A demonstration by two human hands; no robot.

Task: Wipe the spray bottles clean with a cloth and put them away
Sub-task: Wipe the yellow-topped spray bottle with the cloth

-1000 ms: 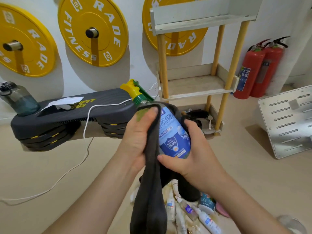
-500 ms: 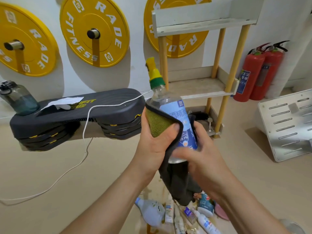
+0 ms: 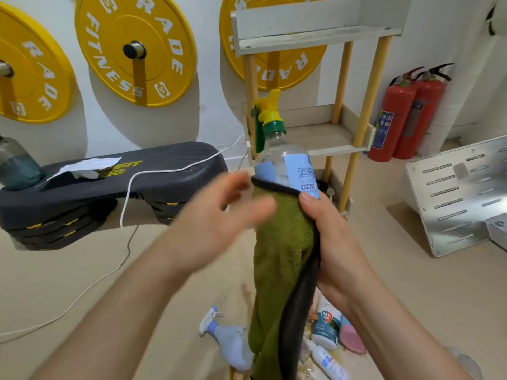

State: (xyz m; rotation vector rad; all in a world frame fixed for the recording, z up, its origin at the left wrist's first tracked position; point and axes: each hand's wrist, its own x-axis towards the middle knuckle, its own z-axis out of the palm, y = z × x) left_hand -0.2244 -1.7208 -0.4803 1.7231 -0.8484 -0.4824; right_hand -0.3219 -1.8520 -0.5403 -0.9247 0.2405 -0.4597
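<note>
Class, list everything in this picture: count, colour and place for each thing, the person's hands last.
held spray bottle: one, clear, blue label, yellow-green trigger, in the right hand
cloth: one, green with dark backing, round the bottle's lower half
floor bottles: at least three, white and pale blue, floor below the hands
weight plates: three, yellow, on the wall
step platform: one, dark grey, left, by the wall
water jug: one, teal, platform's left end
shelf rack: one, white with yellow posts, behind the bottle
fire extinguishers: two, red, right corner
slotted metal panel: one, silver, floor, right
left hand: one, open, blurred, beside the cloth
right hand: one, grips the cloth-wrapped bottle
</note>
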